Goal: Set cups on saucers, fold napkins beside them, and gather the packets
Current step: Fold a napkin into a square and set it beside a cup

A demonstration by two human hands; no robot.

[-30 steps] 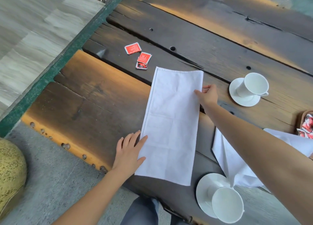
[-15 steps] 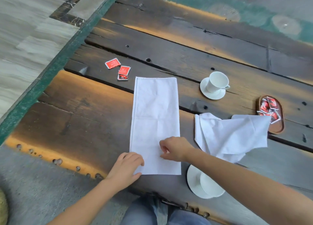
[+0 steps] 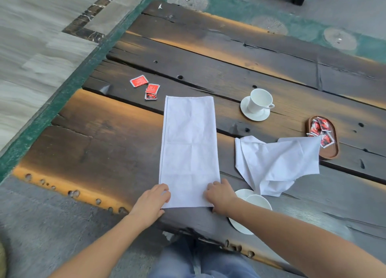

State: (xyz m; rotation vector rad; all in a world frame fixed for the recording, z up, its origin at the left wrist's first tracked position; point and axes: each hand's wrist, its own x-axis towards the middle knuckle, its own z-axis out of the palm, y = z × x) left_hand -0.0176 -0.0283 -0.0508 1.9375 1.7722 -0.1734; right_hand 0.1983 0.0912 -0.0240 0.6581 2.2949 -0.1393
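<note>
A white napkin (image 3: 189,148), folded into a long strip, lies flat on the dark wooden table (image 3: 100,144). My left hand (image 3: 153,200) pinches its near left corner and my right hand (image 3: 219,195) pinches its near right corner. A second white napkin (image 3: 277,162) lies crumpled to the right. One white cup (image 3: 260,100) stands on a saucer (image 3: 254,113) farther back. Another cup (image 3: 259,201) on a saucer (image 3: 238,225) sits near the front edge, partly hidden by my right forearm. Red packets (image 3: 146,86) lie loose at the back left.
A small oval wooden tray (image 3: 332,150) at the right holds several red packets, and a corner of the crumpled napkin overlaps it. The table's near edge runs just in front of my hands, with my knees below it. Tiled floor lies to the left.
My right hand came back from the napkin's far right edge to its near right corner. My left hand slid to the near left corner. The camera view has lifted and widened.
</note>
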